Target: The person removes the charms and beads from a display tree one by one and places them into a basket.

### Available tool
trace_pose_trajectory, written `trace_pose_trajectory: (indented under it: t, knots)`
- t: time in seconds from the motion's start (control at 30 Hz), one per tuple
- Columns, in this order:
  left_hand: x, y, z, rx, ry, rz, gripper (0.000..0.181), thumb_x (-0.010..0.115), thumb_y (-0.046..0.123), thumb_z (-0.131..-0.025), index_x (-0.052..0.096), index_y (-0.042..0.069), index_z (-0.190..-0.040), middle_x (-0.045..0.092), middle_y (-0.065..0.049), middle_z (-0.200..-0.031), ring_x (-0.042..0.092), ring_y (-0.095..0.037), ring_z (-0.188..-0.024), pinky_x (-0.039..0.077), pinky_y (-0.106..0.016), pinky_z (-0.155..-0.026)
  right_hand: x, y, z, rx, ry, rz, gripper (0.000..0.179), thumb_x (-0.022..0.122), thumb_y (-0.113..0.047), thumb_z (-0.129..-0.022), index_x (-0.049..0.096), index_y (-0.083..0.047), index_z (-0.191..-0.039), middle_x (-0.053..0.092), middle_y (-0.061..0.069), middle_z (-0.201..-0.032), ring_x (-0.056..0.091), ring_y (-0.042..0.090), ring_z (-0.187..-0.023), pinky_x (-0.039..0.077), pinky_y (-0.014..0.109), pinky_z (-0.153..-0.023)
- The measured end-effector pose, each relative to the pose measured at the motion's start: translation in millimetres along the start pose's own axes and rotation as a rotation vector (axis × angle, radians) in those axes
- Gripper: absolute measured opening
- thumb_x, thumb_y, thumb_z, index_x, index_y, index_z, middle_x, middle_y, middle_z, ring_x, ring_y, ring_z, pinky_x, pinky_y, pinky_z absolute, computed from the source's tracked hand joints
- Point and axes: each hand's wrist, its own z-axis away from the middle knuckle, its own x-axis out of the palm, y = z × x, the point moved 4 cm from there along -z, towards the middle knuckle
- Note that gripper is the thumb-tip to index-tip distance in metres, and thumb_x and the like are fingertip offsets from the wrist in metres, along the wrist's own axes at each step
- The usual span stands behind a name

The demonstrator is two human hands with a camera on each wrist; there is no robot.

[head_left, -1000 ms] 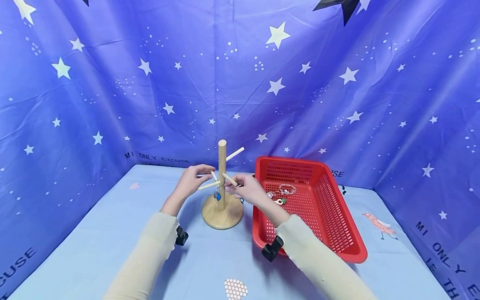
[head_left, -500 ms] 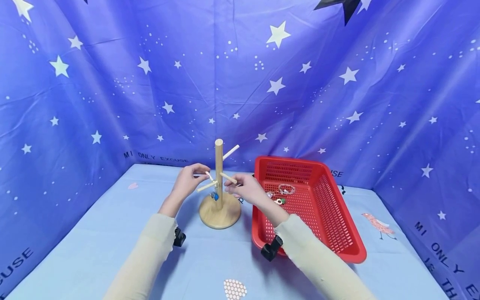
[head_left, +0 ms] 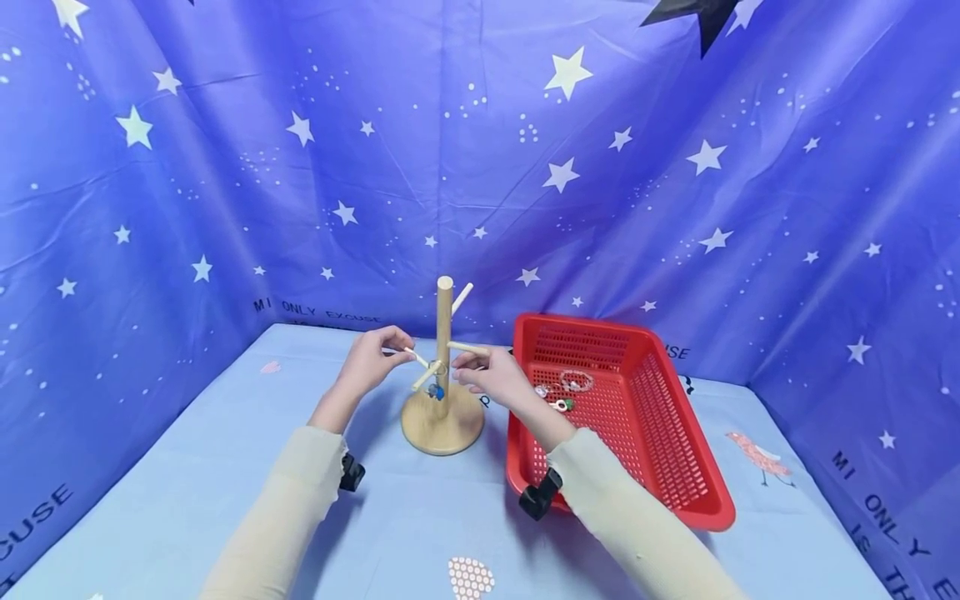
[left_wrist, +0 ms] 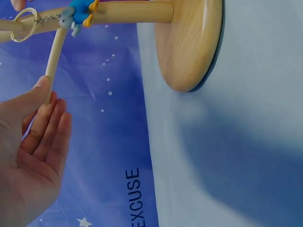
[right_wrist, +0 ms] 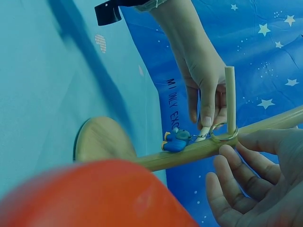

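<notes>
A wooden peg stand (head_left: 444,310) with a round base (head_left: 446,435) stands upright on the table. My left hand (head_left: 367,360) pinches the tip of one peg (left_wrist: 56,56) between thumb and fingers. From another peg (right_wrist: 230,97) hangs a keychain (right_wrist: 176,140), its metal ring (right_wrist: 218,126) around the peg near the post. Its small figure has a blue body, grey head and orange feet. My right hand (head_left: 491,373) is at the far side of the post, thumb and index fingertips right by the ring, the other fingers loosely bent. A third peg (head_left: 467,346) overlaps that hand from above.
To the right, a red plastic basket (head_left: 712,500) holds a beaded bracelet (head_left: 576,382) and a few small trinkets (head_left: 561,405). Its rim runs close under my right forearm. A blue starry curtain (head_left: 360,167) hangs behind the table.
The stand has turned counterclockwise seen from above: the left peg swung forward with my left hand, the front peg swung right, the right peg swung back. My right hand stays nearly in place.
</notes>
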Motion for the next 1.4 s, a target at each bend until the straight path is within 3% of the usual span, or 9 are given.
trace_pose_trajectory:
  t: [0.33, 0.63, 0.9, 1.17, 1.4]
  knots:
    - [-6.2, 1.1, 2.5, -0.012, -0.041, -0.044, 0.010, 0.077, 0.014, -0.087, 0.070, 0.008, -0.091, 0.075, -0.009, -0.091, 0.071, -0.027, -0.093, 0.055, -0.043, -0.085, 1, 4, -3.3, 0.024, 0.009, -0.008, 0.017, 0.067, -0.004, -0.090, 0.071, 0.004, -0.105, 0.073, 0.017, -0.098, 0.066, 0.012, -0.083, 0.061, 0.032, -0.075]
    - [-9.0, -0.5, 4.7, 0.016, -0.072, -0.004, 0.010, 0.080, 0.010, -0.082, 0.071, 0.007, -0.083, 0.075, -0.008, -0.083, 0.065, -0.012, -0.075, 0.052, -0.029, -0.073, 5, 4, -4.0, 0.025, -0.010, 0.027, 0.016, 0.069, -0.007, -0.090, 0.071, 0.002, -0.103, 0.072, 0.016, -0.097, 0.066, 0.015, -0.085, 0.060, 0.044, -0.084]
    - [-9.3, -3.9, 4.0, -0.011, -0.092, 0.002, 0.010, 0.080, 0.010, -0.083, 0.071, 0.008, -0.083, 0.075, -0.006, -0.083, 0.064, -0.010, -0.073, 0.051, -0.027, -0.071, 7, 4, -5.3, 0.034, -0.011, 0.036, 0.014, 0.071, -0.009, -0.091, 0.073, 0.000, -0.101, 0.073, 0.014, -0.097, 0.069, 0.016, -0.087, 0.061, 0.035, -0.079]
    - [-9.6, -0.3, 4.5, -0.004, -0.102, 0.019, 0.009, 0.079, 0.009, -0.083, 0.071, 0.006, -0.084, 0.075, -0.008, -0.084, 0.063, -0.011, -0.073, 0.051, -0.029, -0.071, 9, 4, -7.2, 0.042, -0.011, 0.027, 0.012, 0.070, -0.010, -0.091, 0.072, -0.001, -0.098, 0.072, 0.012, -0.095, 0.068, 0.015, -0.085, 0.060, 0.044, -0.085]
    - [-12.1, 0.8, 4.2, 0.000, -0.102, 0.027, 0.009, 0.079, 0.008, -0.083, 0.071, 0.005, -0.084, 0.074, -0.008, -0.082, 0.062, -0.010, -0.071, 0.051, -0.029, -0.070, 9, 1, -5.5, 0.041, -0.021, 0.028, 0.010, 0.070, -0.011, -0.091, 0.073, -0.002, -0.096, 0.072, 0.010, -0.092, 0.068, 0.013, -0.083, 0.061, 0.033, -0.078]
